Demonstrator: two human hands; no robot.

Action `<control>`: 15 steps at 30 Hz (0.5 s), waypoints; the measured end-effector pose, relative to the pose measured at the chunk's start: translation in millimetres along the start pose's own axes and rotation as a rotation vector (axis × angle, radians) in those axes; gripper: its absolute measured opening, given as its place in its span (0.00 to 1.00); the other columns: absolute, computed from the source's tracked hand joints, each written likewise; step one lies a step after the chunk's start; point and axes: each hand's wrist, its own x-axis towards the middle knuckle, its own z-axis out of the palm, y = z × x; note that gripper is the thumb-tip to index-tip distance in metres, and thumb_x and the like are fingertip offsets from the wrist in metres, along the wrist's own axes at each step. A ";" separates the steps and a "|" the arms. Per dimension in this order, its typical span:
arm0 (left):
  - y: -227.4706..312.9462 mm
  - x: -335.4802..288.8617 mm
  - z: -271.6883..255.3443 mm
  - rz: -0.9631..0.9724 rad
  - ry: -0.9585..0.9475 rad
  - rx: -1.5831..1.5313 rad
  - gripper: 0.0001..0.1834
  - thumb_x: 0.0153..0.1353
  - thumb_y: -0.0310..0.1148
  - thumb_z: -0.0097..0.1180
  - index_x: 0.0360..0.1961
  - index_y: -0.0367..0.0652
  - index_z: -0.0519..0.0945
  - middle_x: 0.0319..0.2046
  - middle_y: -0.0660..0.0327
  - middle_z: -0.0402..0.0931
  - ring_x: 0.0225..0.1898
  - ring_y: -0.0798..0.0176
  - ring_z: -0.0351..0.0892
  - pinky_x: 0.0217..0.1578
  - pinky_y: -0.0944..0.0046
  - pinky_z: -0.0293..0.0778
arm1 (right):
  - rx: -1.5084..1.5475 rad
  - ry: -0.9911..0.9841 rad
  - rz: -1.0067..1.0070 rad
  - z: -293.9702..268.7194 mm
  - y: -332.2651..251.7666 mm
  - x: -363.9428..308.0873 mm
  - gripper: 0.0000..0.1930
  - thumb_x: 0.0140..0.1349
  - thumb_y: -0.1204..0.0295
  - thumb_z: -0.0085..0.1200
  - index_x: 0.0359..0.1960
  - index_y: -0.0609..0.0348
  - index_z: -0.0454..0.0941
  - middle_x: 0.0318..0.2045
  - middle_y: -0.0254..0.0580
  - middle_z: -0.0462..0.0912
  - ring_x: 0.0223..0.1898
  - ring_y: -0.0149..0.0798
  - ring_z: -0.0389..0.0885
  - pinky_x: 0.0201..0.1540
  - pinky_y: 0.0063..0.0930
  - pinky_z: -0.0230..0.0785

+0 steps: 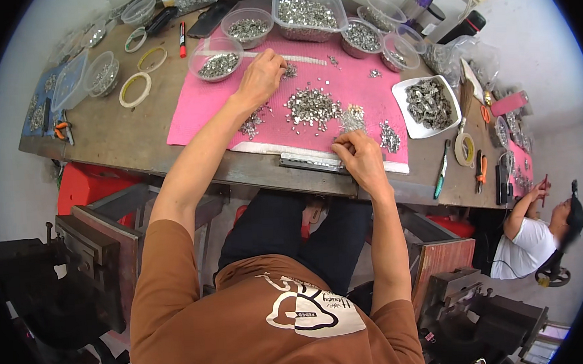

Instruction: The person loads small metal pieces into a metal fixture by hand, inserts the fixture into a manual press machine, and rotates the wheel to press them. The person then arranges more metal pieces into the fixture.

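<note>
My left hand (262, 75) reaches across a pink mat (194, 118), its fingers bent together at the edge of a small heap of metal bits (290, 70). Whatever those fingers hold is too small to make out. At the mat's near edge, my right hand (363, 156) is closed in a pinch over the right end of a narrow dark metal bar (310, 163); the thing between its fingertips is hidden. Between the hands lies a larger pile of small shiny metal pieces (312, 108). A paler pile of bits (352, 118) sits just beyond my right hand.
Round tubs (217, 58) and a square tub (308, 15) of metal parts line the far side. A white tray (427, 105) stands right, near a toothbrush (442, 169) and pliers (481, 170). Tape rolls (135, 90) lie left. Another person (532, 237) sits far right.
</note>
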 end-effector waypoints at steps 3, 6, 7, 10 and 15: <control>4.6 -2.7 -0.5 0.017 -0.015 0.051 0.05 0.63 0.28 0.60 0.38 0.38 0.82 0.38 0.52 0.76 0.45 0.45 0.78 0.48 0.49 0.75 | -0.137 -0.023 -0.028 5.3 3.3 2.0 0.08 0.59 0.71 0.66 0.32 0.63 0.82 0.30 0.48 0.83 0.32 0.51 0.82 0.40 0.44 0.70; 3.5 -0.8 0.7 -0.007 -0.037 0.072 0.05 0.64 0.28 0.59 0.38 0.38 0.81 0.38 0.52 0.75 0.45 0.45 0.78 0.48 0.49 0.75 | -0.178 -0.016 -0.065 7.1 4.8 6.1 0.08 0.57 0.74 0.67 0.32 0.66 0.82 0.29 0.50 0.82 0.29 0.48 0.81 0.35 0.40 0.73; 3.0 0.4 0.4 -0.027 -0.060 0.079 0.05 0.64 0.28 0.58 0.39 0.38 0.81 0.38 0.51 0.75 0.44 0.45 0.78 0.48 0.49 0.74 | -0.175 -0.030 -0.064 6.7 4.2 6.6 0.08 0.58 0.74 0.66 0.32 0.67 0.82 0.30 0.50 0.83 0.30 0.49 0.81 0.36 0.41 0.73; 2.8 1.6 -1.3 -0.052 -0.044 0.042 0.04 0.65 0.26 0.56 0.39 0.38 0.79 0.39 0.50 0.77 0.44 0.44 0.78 0.47 0.48 0.74 | -0.167 0.015 -0.092 2.6 1.5 -0.3 0.06 0.60 0.76 0.63 0.34 0.68 0.81 0.31 0.49 0.83 0.30 0.47 0.82 0.37 0.39 0.73; 3.8 -1.7 -6.0 -0.013 0.059 -0.044 0.05 0.61 0.23 0.56 0.38 0.37 0.78 0.38 0.50 0.78 0.43 0.43 0.79 0.45 0.47 0.75 | 0.144 0.057 -0.027 -5.7 -9.0 -30.2 0.04 0.63 0.78 0.60 0.35 0.65 0.78 0.33 0.47 0.82 0.37 0.49 0.81 0.42 0.39 0.71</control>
